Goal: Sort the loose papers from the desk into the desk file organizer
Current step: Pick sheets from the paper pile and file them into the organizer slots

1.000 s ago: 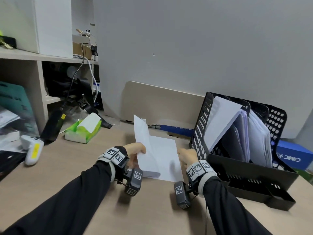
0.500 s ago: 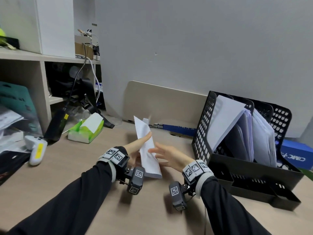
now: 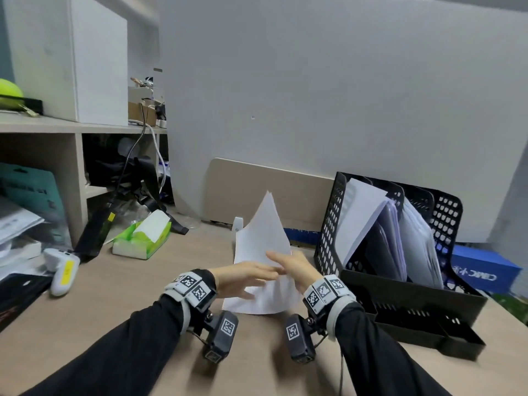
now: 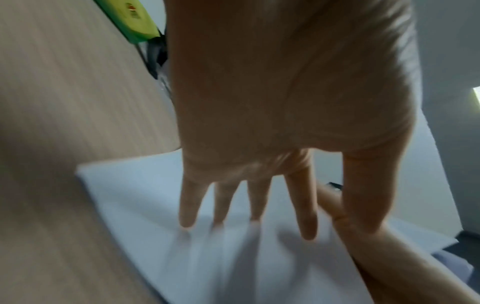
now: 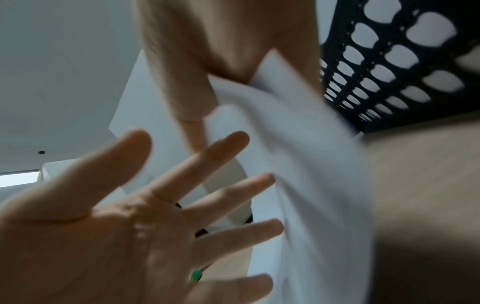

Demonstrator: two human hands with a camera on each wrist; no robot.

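A few white papers (image 3: pixel 261 235) stand tilted on edge on the wooden desk (image 3: pixel 120 295), just left of the black mesh file organizer (image 3: pixel 328 224), whose slots hold white and bluish sheets. My right hand (image 3: pixel 291 265) grips the papers; in the right wrist view their edge (image 5: pixel 298 154) is tucked between that hand's thumb and fingers (image 5: pixel 228 61). My left hand (image 3: pixel 248 277) is flat, and its straight, spread fingers (image 4: pixel 259 216) touch the papers' face (image 4: pixel 130 195). The organizer's side wall (image 5: pixel 389 72) lies close behind the right hand.
A green tissue box (image 3: pixel 143 238) and a white-and-yellow controller (image 3: pixel 61 271) lie on the desk's left side. A cluttered shelf unit (image 3: pixel 37 127) stands at far left. A beige board (image 3: pixel 271 190) leans on the wall. A blue box (image 3: pixel 483 270) sits behind the organizer.
The left hand held the sheet upright; the right hand came across and took hold. The left hand has opened flat against the papers, which stand higher and nearer the organizer.
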